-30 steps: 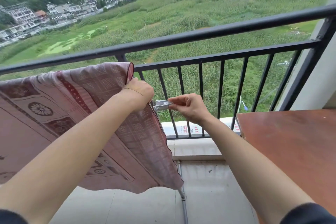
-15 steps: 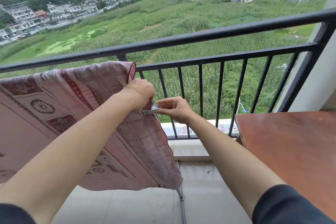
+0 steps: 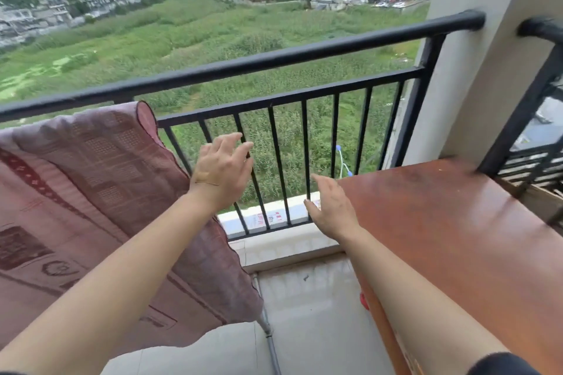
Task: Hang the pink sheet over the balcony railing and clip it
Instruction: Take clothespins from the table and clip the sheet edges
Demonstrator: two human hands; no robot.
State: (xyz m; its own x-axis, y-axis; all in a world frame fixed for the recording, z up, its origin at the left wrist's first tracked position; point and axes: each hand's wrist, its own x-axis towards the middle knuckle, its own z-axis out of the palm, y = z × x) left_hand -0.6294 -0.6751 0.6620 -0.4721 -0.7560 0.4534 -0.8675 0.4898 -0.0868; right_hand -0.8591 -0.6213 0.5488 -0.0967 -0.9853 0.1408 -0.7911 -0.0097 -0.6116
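The pink patterned sheet hangs over the lower rail of the black balcony railing on the left, its right edge draping down toward the floor. My left hand hovers just right of the sheet's edge, in front of the bars, fingers spread and holding nothing. My right hand is lower and further right, fingers relaxed and empty, beside the brown table. No clip shows in view; my left forearm covers the stretch of the sheet's edge where it was held.
A reddish-brown table fills the right side, against a pale pillar. A grey pipe runs along the tiled floor below the sheet's corner. Beyond the bars lies a green field and buildings.
Both hands have come off the sheet and the clip and now hang open to the right of the sheet. The view has swung right, showing the pillar and more table.
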